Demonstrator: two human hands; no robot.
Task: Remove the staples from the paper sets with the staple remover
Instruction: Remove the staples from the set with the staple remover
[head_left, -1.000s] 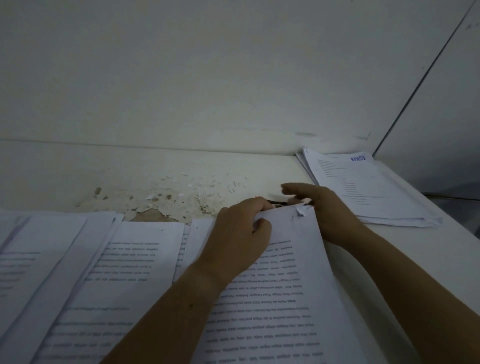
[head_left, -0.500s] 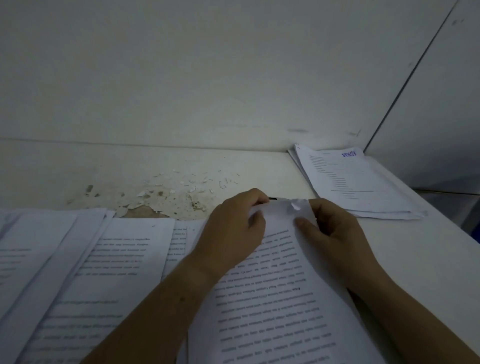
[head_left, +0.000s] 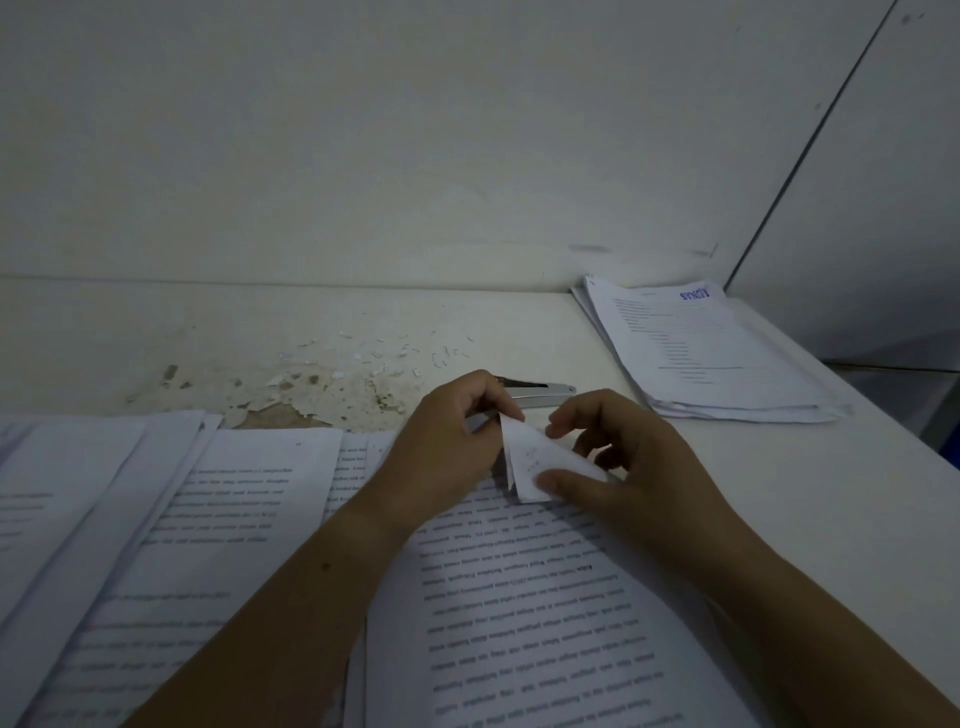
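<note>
A printed paper set (head_left: 524, 597) lies in front of me with its far right corner (head_left: 530, 460) folded back towards me. My left hand (head_left: 447, 457) pinches that corner at its top edge. My right hand (head_left: 623, 467) presses the folded flap down with its thumb, the other fingers spread above it. A silver metal staple remover (head_left: 540, 392) lies on the table just beyond both hands, partly hidden behind my left fingers. Neither hand touches it. I cannot make out a staple in the folded corner.
More printed sheets (head_left: 171, 530) overlap to the left. A separate stack of papers (head_left: 711, 353) lies at the far right by the wall corner. Paper scraps and bent staples (head_left: 395, 353) litter a patch of peeling table surface (head_left: 291, 395) behind the hands.
My right hand came back from beyond the paper's top edge onto the corner, and both hands folded that corner over towards me. The staple remover now shows behind them.
</note>
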